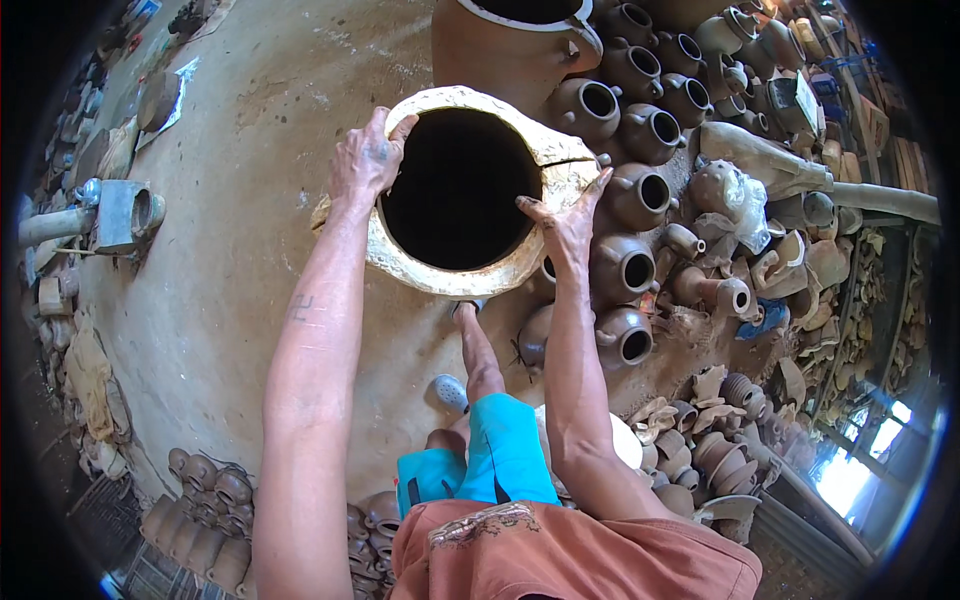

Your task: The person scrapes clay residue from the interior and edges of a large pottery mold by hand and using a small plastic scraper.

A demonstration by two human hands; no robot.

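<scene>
A large, round, rough-edged plaster mould [455, 282] in a cream colour is in front of me, its wide mouth facing up and its inside dark. My left hand [365, 160] grips its upper left rim, the thumb lying over the edge. On the right side, my right hand [568, 228] clasps the rim, its thumb reaching to the inner edge and the fingers on the outside. A dark seam or crack runs across the rim just above that hand. The mould's underside is hidden.
Beyond the mould stands a big brown clay jar [490, 52]. Rows of dark clay pots [637, 270] crowd the floor close on the right. Stacked small pottery [715, 455] lies lower right, more pots [205, 530] lower left. A metal box on a pipe [125, 215] is far left.
</scene>
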